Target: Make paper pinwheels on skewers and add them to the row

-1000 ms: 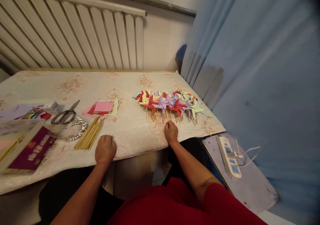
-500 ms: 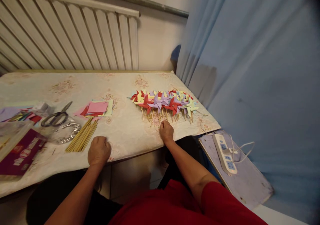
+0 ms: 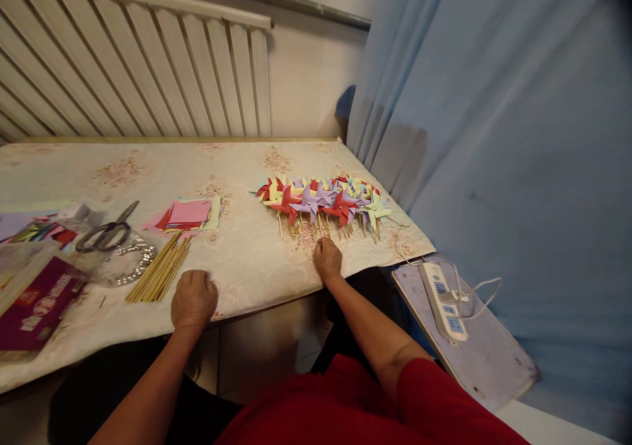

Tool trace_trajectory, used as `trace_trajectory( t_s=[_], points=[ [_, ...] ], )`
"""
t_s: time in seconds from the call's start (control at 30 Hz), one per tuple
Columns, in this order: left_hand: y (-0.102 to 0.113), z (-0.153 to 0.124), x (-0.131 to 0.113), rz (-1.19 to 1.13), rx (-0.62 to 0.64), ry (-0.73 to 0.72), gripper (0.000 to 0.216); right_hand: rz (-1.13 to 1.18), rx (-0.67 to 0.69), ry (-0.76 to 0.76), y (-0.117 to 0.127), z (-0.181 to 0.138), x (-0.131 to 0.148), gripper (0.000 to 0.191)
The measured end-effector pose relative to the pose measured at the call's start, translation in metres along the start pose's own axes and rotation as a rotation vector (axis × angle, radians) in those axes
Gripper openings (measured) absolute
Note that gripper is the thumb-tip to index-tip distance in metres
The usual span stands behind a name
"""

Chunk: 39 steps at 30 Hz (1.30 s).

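My left hand rests knuckles-up on the table's near edge, fingers curled under, just right of a bundle of bamboo sticks. My right hand lies closed on the cloth just below a row of several paper pinwheels in red, purple, yellow and green, its fingers near their stick ends. What either hand holds, if anything, is hidden.
A floral cloth covers the table. Coloured paper squares, scissors, a clear bag of pins and a red packet lie at the left. A power strip sits on a board at right, by a blue curtain. A radiator stands behind.
The view has shifted slightly, so everything sits a little further left in the frame. Both hands stay in the same places on the table.
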<state>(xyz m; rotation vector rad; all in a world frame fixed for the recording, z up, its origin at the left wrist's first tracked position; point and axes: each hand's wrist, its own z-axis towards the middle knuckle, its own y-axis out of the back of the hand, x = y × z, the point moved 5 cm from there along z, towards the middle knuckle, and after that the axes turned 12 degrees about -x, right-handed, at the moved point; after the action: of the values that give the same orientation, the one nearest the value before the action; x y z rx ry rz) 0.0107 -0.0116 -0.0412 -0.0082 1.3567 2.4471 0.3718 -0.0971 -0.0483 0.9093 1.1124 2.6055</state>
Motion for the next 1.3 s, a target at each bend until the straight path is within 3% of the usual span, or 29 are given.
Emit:
trace_trajectory(
  t_s=[1.3],
  points=[
    [-0.0031, -0.0012, 0.002, 0.052, -0.033, -0.059, 0.021, 0.009, -0.044, 0.023, -0.0028, -0.003, -0.0019, 0.017]
  ],
)
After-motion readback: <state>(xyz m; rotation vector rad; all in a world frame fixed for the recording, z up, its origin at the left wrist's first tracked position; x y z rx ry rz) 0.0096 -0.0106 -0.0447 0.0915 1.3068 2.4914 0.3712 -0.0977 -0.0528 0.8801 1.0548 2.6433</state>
